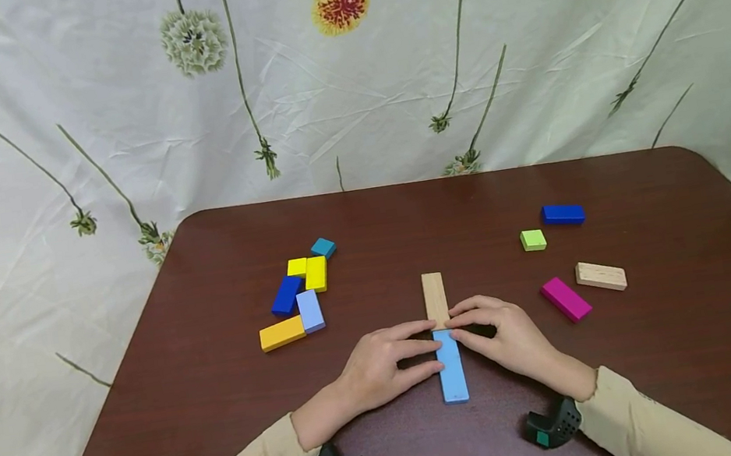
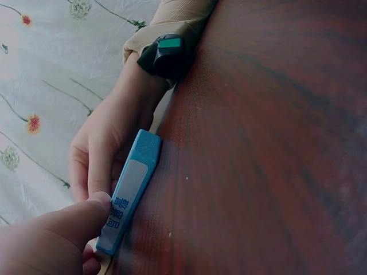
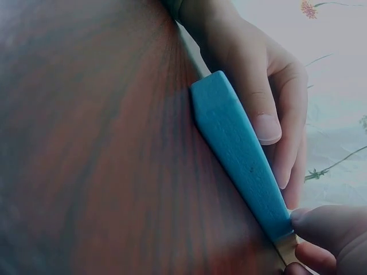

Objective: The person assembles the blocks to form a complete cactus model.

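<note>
A light blue block (image 1: 453, 380) lies lengthwise on the table, its far end meeting a plain wooden block (image 1: 435, 295) in a straight line. The left wrist view shows a pale panel with dark blue characters on the side of the light blue block (image 2: 133, 180). My left hand (image 1: 386, 363) touches the left edges of both blocks near the seam, fingers extended. From the right, my right hand (image 1: 505, 333) touches the same pair around the joint with thumb and fingertips. In the right wrist view the blue block (image 3: 243, 154) lies between both hands.
On the left sit a yellow-orange block (image 1: 282, 333), a pale blue block (image 1: 310, 311), a dark blue block (image 1: 287, 296), yellow blocks (image 1: 316, 275) and a teal block (image 1: 323, 247). On the right are magenta (image 1: 566, 299), wooden (image 1: 600, 276), green (image 1: 533, 240) and blue (image 1: 563, 214) blocks.
</note>
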Demonstrator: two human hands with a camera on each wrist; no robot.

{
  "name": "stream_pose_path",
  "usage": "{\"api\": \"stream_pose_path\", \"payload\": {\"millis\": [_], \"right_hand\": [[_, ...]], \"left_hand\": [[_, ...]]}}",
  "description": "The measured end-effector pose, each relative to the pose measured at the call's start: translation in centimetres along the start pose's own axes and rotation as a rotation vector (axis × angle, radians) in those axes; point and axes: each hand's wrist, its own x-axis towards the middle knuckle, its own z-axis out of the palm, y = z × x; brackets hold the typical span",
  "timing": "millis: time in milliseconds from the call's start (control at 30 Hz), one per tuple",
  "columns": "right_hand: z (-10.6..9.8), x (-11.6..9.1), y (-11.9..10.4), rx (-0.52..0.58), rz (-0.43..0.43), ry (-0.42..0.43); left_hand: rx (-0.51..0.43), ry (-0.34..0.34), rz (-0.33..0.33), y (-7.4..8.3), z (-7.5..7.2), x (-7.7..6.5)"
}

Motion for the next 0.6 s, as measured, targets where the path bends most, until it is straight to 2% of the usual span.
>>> {"api": "stream_pose_path", "payload": {"millis": [267, 600], "right_hand": [[0.08, 0.05, 0.11, -0.011, 0.016, -0.005], [0.22, -0.01, 0.34, -0.013, -0.011, 0.026]], "left_hand": [[-0.025, 0.004, -0.029, 0.07, 0.08, -0.03], [-0.027, -0.019, -0.043, 0.09, 0.03, 0.05]]}}
